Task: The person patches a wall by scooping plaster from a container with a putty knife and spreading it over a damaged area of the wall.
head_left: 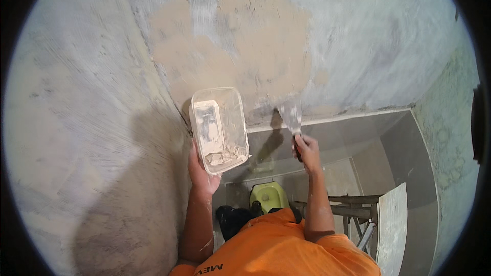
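Note:
My left hand is wrapped round the lower left side of a clear plastic tub. Beige filler paste lies at the tub's near end and is smeared along its inner walls. In my right hand is a putty knife, gripped by its dark handle. Its blade points up at the lower part of the wall, just above the tile edge, and looks blurred. Whether the blade touches the wall I cannot tell. A broad beige patch of filler covers the wall ahead, above the tub and the knife.
Close on my left stands a rough plastered wall, meeting the front wall in a corner. Grey tiles line the lower walls. Below are a yellow-green squat toilet and, at right, a metal-framed stand beside a pale board.

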Tool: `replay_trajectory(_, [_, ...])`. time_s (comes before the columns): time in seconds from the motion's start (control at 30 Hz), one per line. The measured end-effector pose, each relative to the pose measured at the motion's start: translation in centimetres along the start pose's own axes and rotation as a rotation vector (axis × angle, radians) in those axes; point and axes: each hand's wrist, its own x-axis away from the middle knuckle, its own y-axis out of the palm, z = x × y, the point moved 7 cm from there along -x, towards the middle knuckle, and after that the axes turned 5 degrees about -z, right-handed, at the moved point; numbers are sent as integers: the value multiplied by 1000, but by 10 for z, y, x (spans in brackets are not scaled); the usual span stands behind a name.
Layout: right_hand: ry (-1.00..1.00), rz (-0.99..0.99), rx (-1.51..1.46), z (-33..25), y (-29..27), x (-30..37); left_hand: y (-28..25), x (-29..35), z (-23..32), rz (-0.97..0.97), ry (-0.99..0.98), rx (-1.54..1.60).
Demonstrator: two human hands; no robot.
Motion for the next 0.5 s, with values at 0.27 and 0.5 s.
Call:
replay_trajectory(0.27, [-206,58,130,-47,35,-17,7,1,4,16,-6,-58])
replay_trajectory(0.5, [-15,145,186,31,-27,3,3,-3,-1,-13,16,-27])
